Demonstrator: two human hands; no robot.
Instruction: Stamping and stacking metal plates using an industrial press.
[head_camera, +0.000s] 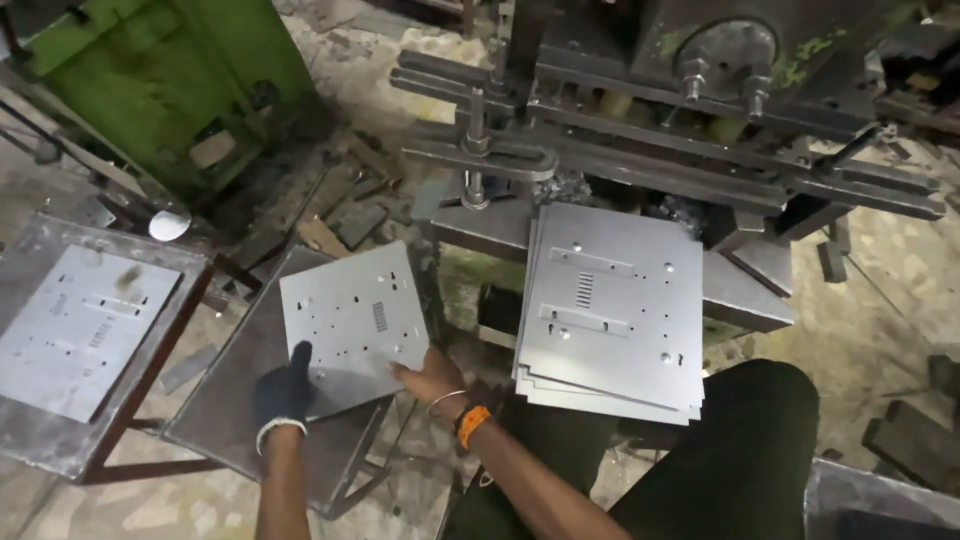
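Gripping punched grey sheet (352, 325): left hand (283, 390), right hand (432, 376).

Single head view, looking steeply down, close over hands, press machine ahead.

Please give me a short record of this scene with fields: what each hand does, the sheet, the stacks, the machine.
Left hand: the dark-gloved left hand grips the near left corner of the sheet.
Right hand: the bare right hand, with an orange wrist strap, grips the near right corner.
Sheet: a flat grey punched metal sheet, held over a grey metal stand.
Stack: a pile of similar grey sheets on the press table.
Far left: one more grey sheet on a second stand.
Machine: a dark steel press behind the pile.
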